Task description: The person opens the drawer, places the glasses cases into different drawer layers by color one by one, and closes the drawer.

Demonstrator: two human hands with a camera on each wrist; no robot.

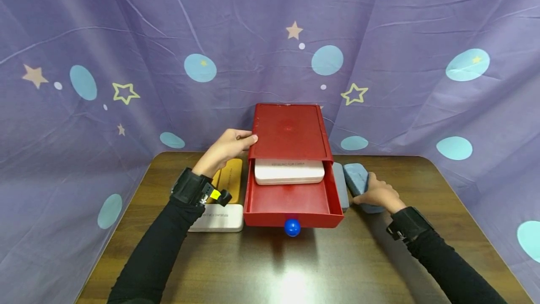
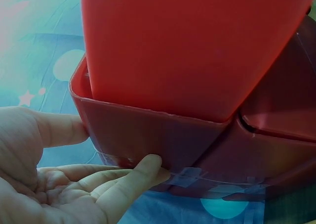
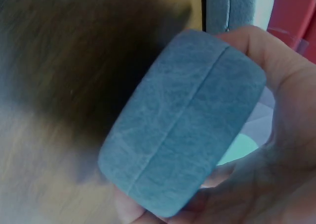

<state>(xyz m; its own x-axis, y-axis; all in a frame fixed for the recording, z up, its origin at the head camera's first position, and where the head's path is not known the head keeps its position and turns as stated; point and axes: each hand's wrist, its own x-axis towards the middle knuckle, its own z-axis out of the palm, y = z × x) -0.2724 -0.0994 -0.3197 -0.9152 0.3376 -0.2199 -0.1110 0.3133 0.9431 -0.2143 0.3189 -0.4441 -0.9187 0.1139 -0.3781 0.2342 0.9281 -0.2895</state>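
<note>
A red drawer box stands at the back of the table, its drawer pulled out, with a blue ball knob in front. Inside the drawer lies a white glasses case with small print. My left hand touches the box's left side with its fingertips; in the left wrist view the fingers reach along the red wall. To the right of the box, my right hand grips a blue-grey glasses case, held tilted between thumb and fingers, its seam toward the wrist camera.
Another grey-blue case lies against the box's right side. On the left, beneath my left wrist, are a yellow case and a white case. A purple patterned cloth hangs behind the wooden table.
</note>
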